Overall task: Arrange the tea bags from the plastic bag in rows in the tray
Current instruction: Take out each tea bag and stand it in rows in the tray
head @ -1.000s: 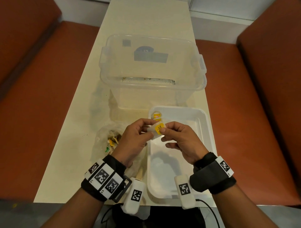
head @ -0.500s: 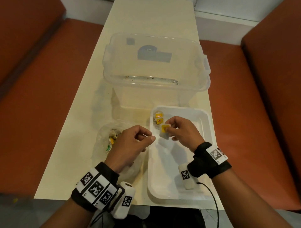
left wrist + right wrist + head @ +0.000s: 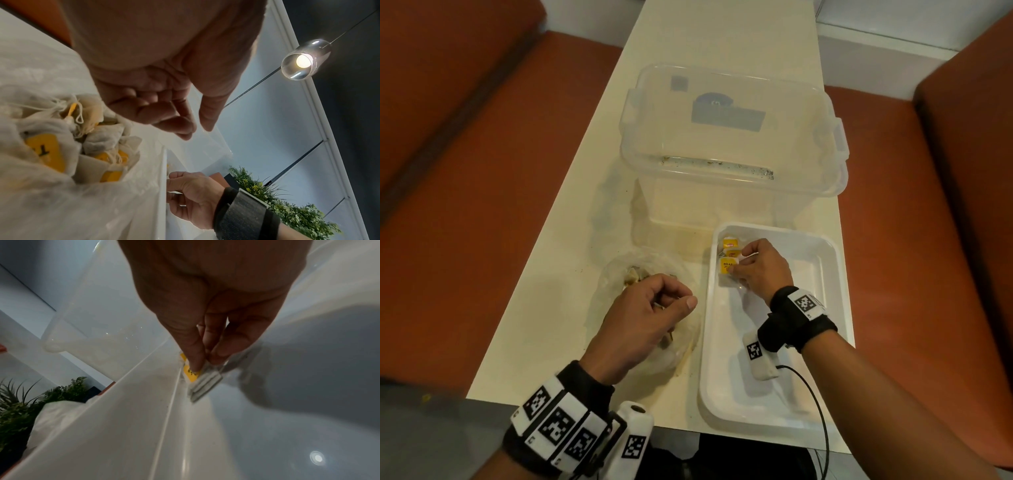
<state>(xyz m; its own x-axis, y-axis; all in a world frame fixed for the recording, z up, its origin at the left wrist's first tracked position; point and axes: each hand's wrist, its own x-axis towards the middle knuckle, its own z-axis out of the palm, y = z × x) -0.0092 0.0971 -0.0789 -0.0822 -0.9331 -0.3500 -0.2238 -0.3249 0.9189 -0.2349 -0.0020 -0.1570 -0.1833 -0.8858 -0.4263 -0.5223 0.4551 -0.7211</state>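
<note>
A white tray [image 3: 822, 329] lies on the table's near right. Two tea bags with yellow tags [image 3: 730, 244] lie in its far left corner. Just in front of them my right hand [image 3: 736, 265] pinches a third tea bag [image 3: 726, 270] low against the tray's left wall. The right wrist view shows thumb and fingers of that hand [image 3: 205, 363] on the bag [image 3: 205, 382]. My left hand [image 3: 674, 303] hovers over the crumpled plastic bag [image 3: 616, 274], fingers loosely curled. In the left wrist view it [image 3: 195, 131] holds nothing, and several tea bags [image 3: 98, 139] lie in the bag below.
A large clear plastic container [image 3: 729, 137] stands right behind the tray and the bag. The cream table [image 3: 551, 274] is narrow, with red-brown benches [image 3: 465, 205] on both sides. A cable [image 3: 815, 394] runs from my right wrist across the tray's near end.
Both hands held the tea bag above the tray's left edge. My left hand let go and drew back over the plastic bag. My right hand carried the tea bag down into the far left corner.
</note>
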